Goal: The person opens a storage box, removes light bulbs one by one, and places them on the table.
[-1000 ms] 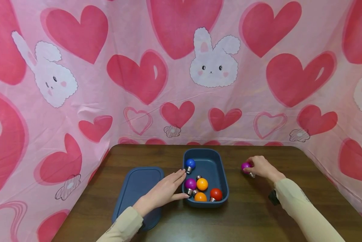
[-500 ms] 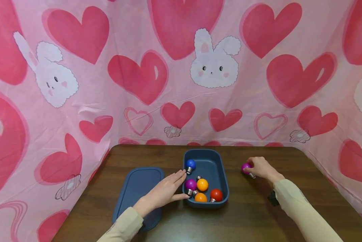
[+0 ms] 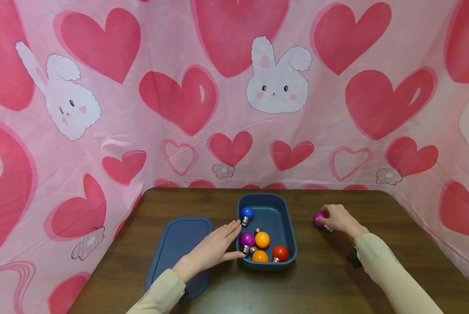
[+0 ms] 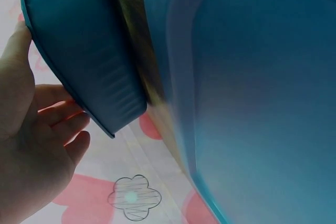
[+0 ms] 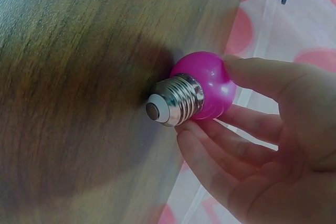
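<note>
My right hand (image 3: 339,217) pinches a magenta light bulb (image 5: 207,85) between thumb and fingers, close over the table to the right of the blue box. The bulb's metal screw base (image 5: 176,99) points away from the palm. At the left rim of the box (image 3: 293,235), my left hand (image 3: 215,246) rests with its fingers extended and thumb apart. Inside the box lie a blue bulb (image 3: 247,213) at the back left, a purple bulb (image 3: 247,238), two orange bulbs, one of them the upper orange bulb (image 3: 262,239), and a red bulb (image 3: 280,252) at the front right.
A flat blue lid (image 3: 183,240) lies on the wooden table (image 3: 317,283) left of the box, partly under the left forearm. A pink cloth (image 3: 234,117) with hearts and rabbits hangs behind the table and along both sides.
The right hand and the magenta bulb have shifted very slightly to the right. The left hand and the bulbs in the box stay as they were.
</note>
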